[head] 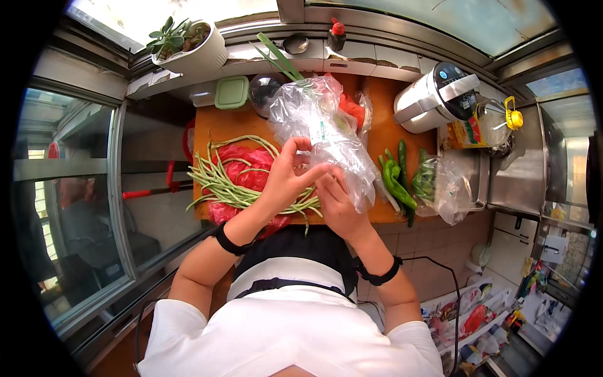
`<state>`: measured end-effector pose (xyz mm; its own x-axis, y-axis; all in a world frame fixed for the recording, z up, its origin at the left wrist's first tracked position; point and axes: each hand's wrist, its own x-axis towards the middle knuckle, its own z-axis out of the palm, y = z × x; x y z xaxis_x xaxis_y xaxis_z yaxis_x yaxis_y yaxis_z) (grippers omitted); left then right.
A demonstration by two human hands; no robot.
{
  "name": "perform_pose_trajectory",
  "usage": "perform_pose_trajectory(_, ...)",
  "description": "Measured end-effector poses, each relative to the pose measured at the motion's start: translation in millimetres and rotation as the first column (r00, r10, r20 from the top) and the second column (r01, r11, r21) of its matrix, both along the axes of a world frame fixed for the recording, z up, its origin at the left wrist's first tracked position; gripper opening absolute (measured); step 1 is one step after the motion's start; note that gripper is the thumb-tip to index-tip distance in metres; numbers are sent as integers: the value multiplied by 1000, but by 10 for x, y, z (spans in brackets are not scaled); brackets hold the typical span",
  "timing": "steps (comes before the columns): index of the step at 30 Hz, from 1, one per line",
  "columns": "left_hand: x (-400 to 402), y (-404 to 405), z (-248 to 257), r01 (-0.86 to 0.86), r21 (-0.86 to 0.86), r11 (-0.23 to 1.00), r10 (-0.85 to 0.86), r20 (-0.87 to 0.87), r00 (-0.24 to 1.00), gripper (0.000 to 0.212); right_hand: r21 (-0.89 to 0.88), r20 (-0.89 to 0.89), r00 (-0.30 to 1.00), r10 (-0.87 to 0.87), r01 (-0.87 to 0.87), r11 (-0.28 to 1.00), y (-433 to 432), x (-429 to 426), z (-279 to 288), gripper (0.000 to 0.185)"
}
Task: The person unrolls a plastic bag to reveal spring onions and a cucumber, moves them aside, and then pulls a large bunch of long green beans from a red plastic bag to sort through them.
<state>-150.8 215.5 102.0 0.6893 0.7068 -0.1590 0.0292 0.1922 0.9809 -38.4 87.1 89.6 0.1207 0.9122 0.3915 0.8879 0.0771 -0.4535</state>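
Observation:
My left hand (288, 176) and my right hand (340, 200) meet at the near end of a clear plastic bag (337, 141). Their fingers are bent and close together; whether either one grips the plastic cannot be told. Long green leaves (280, 56) stick out beyond the bag's far end. To the left, a bunch of long green beans (226, 188) lies on a red plastic bag (245, 162). On the right lie green peppers (396, 181), a dark green cucumber-like vegetable (403, 160), and another clear bag (447, 184) beside green vegetables.
The orange-brown wooden tabletop (254, 123) bears a green-lidded container (232, 92) at the back left. A white appliance (424, 103) with a handle and an oil bottle (494, 122) stand at the right. A potted succulent (193, 49) and a red-capped bottle (337, 35) occupy the ledge.

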Motion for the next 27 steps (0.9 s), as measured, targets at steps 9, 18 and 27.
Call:
perform_pose_trajectory(9, -473, 29, -52, -56, 612, 789, 165, -124, 978, 21, 413, -83, 976, -203, 219, 884, -163, -400, 709, 45)
perform_pose_trajectory(18, -842, -138, 210, 44, 879, 474, 59, -82, 995, 19, -39, -204, 941, -271, 269, 962, -109, -529, 476, 42)
perform_pose_trajectory(27, -1070, -226, 403, 73, 932, 356, -20, -71, 997, 15, 182, 46, 995, -93, 83, 980, -198, -597, 364, 29)
